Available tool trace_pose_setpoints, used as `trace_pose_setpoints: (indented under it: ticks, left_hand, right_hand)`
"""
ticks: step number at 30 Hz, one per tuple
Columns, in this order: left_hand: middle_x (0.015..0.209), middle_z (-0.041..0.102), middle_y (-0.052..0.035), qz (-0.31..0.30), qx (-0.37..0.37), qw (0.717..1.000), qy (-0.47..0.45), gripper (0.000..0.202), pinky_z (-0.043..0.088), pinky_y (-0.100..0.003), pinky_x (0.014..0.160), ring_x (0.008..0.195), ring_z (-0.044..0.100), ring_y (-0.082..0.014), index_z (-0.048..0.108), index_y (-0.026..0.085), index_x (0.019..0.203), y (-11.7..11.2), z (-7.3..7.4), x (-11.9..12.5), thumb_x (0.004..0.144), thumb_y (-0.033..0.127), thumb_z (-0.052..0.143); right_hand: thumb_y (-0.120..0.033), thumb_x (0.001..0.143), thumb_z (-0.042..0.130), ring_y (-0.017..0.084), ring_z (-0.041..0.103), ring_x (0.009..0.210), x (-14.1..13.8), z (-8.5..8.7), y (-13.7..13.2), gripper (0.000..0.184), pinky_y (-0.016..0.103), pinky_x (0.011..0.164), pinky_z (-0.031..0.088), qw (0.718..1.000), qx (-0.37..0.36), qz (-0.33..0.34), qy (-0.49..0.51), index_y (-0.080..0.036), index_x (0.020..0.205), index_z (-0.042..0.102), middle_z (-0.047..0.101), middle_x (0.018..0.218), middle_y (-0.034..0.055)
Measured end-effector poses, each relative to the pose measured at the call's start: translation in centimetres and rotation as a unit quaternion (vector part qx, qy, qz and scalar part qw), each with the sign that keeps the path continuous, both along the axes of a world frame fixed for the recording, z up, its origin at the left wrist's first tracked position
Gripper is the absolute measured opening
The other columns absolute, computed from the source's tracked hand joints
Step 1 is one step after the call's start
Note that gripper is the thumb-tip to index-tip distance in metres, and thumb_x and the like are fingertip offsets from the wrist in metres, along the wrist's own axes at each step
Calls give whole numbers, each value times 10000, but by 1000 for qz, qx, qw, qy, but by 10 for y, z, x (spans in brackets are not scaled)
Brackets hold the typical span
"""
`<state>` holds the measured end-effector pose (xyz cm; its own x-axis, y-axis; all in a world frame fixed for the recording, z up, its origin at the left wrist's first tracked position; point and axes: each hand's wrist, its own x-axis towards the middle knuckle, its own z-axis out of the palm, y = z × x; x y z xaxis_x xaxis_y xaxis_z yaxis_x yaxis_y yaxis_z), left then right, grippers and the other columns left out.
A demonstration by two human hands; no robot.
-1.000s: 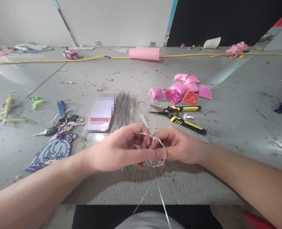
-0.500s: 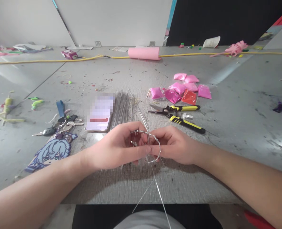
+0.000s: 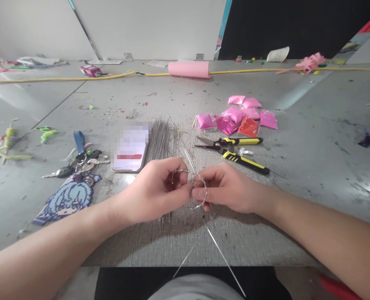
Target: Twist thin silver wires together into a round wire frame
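Observation:
Between both hands is a ring of twisted silver wire, with thin strands crossing its inside. My left hand is closed on its left side, thumb and fingers pinched near the middle. On the other side my right hand pinches the wire too, its thumb reaching inside the loop. Some fingertips are hidden behind the thumbs. A long loose wire slants down past the table edge. Just beyond my left hand lies a bundle of straight wires, and a phone sits beside it.
Open yellow-and-black pliers-like cutters lie beyond my right hand, below several pink packets. Keys and a blue pixel-pattern charm lie at left. A yellow cord crosses the back near a pink roll.
The wire ring has shifted slightly left and turned a little in my fingers. The loose wire's lower end has swung to the right. My hands stay close together.

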<state>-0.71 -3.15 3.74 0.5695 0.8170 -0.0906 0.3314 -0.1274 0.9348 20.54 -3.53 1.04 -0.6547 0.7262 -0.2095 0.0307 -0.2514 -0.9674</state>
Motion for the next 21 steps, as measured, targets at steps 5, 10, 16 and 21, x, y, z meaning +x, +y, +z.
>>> trace_pose_setpoints:
  ticks: [5, 10, 16, 21]
  left_hand:
    - [604, 475, 81, -16, 13, 1000, -1, 183, 351, -132, 442, 518, 399, -38, 460, 180, 776, 1, -2, 0, 864, 192, 620]
    - [600, 504, 80, -41, -34, 999, -2, 141, 407, -148, 444, 502, 481, -55, 461, 194, 832, 4, 2, -2, 899, 193, 585]
    - [632, 515, 70, -67, -88, 994, -8, 162, 492, -197, 482, 528, 529, -81, 439, 208, 868, 6, 3, -5, 948, 266, 568]
    - [757, 537, 45, -96, -105, 989, -33, 154, 491, -192, 539, 607, 549, -73, 449, 203, 893, 5, 3, -5, 986, 288, 538]
  right_hand:
    - [-362, 811, 793, 108, 640, 605, 1, 3, 3, 264, 238, 604, 526, 1000, -19, 17, 16, -135, 751, 673, 643, 701, -7]
    - [-338, 831, 782, 111, 631, 627, 4, 0, 3, 233, 233, 610, 511, 1000, 19, 10, -10, -137, 781, 674, 634, 701, -8]
    - [-307, 795, 819, 104, 613, 637, 3, -1, 4, 208, 223, 628, 502, 999, 35, -6, 5, -148, 835, 690, 647, 690, -17]
    - [-289, 851, 764, 121, 604, 675, 6, -1, 2, 158, 247, 651, 496, 998, 64, 15, 3, -154, 884, 691, 652, 733, -3]
